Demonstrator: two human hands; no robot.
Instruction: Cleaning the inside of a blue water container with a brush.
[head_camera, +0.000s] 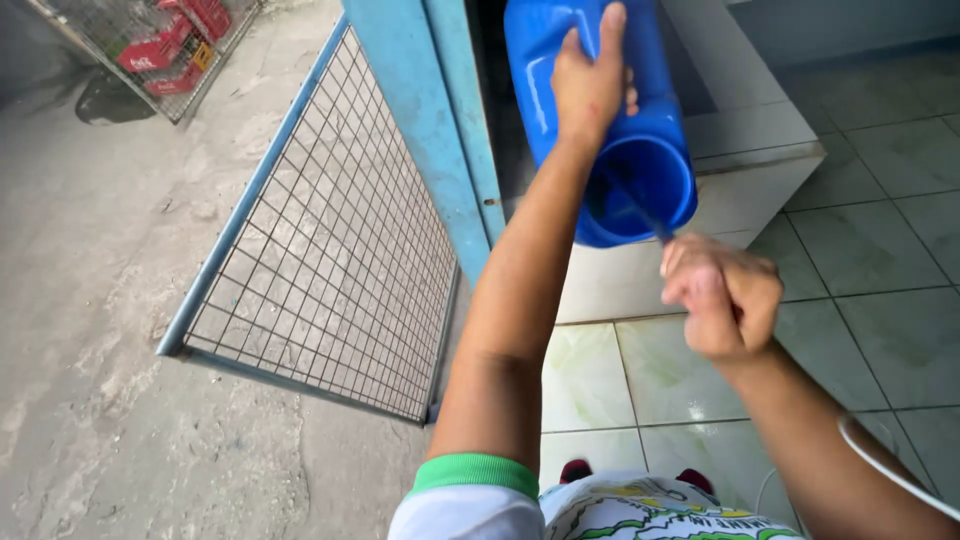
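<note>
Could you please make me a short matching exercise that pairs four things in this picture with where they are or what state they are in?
Things:
1. left hand
2. right hand
3. mesh gate
4. red crates

Places or states:
A. swung open over the concrete
B. fist closed on a thin rod that runs into the jug's mouth
C. behind wire mesh, far top left
D. spread flat on the side of the blue jug

Pairs: 1-D, 2-B, 3-A, 4-C
</note>
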